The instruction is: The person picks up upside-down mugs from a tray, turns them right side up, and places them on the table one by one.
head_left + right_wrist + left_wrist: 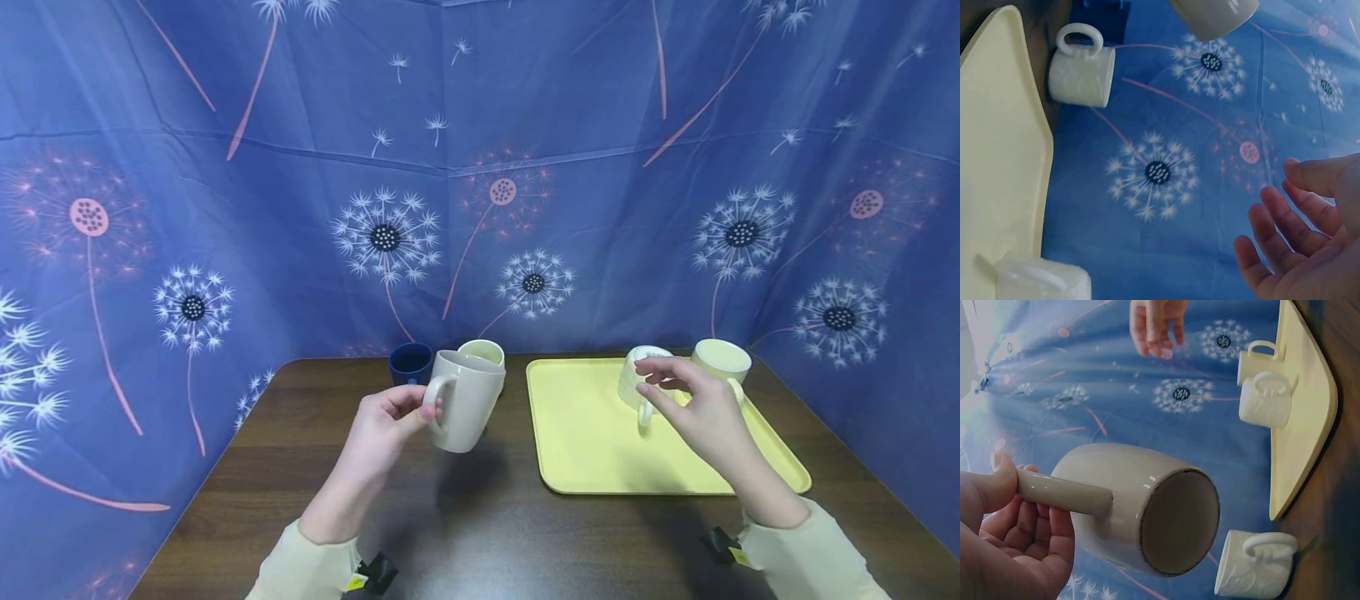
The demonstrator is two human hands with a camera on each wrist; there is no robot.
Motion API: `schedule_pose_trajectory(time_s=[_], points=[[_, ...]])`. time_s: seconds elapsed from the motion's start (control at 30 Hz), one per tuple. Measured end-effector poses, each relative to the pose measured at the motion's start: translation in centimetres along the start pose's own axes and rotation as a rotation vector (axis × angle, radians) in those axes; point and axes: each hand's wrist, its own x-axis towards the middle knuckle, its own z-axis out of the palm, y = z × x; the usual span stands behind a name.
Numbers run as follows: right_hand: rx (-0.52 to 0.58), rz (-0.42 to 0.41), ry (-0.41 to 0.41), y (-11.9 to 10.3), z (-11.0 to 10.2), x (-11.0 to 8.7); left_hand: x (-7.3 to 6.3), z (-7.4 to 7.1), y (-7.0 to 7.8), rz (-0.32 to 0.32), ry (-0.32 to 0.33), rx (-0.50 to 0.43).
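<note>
My left hand (382, 429) grips a plain off-white mug (468, 404) by its handle, off the table and leaning a little to the right. In the left wrist view, thumb and fingers are around the handle, and the mug's round base faces the camera. My right hand (701, 412) is above the yellow tray (592, 458), fingers loosely bent and holding nothing. Beneath and beyond it on the tray are a white mug (632, 385) and a cream mug (722, 358). The right hand partly hides both in the head view.
Behind the held mug stand a dark blue mug (410, 362) and a pale mug with a raised pattern (1254, 565), partly hidden in the head view. The brown wooden table (277, 467) ends at a blue dandelion-print cloth (600, 250) at the back and sides.
</note>
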Motion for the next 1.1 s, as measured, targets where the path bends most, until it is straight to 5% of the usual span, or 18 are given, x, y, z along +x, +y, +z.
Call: schedule_pose_trajectory(time_s=[0.47, 1.1], points=[[0.022, 0.148, 0.045, 3.7, 0.6, -1.0, 0.8, -2.0, -1.0, 0.089, 0.243, -0.078], [0.038, 0.35, -0.058, 8.1, 2.8, -3.3, 2.6, -4.9, -3.4, 0.166, 0.471, -0.069]])
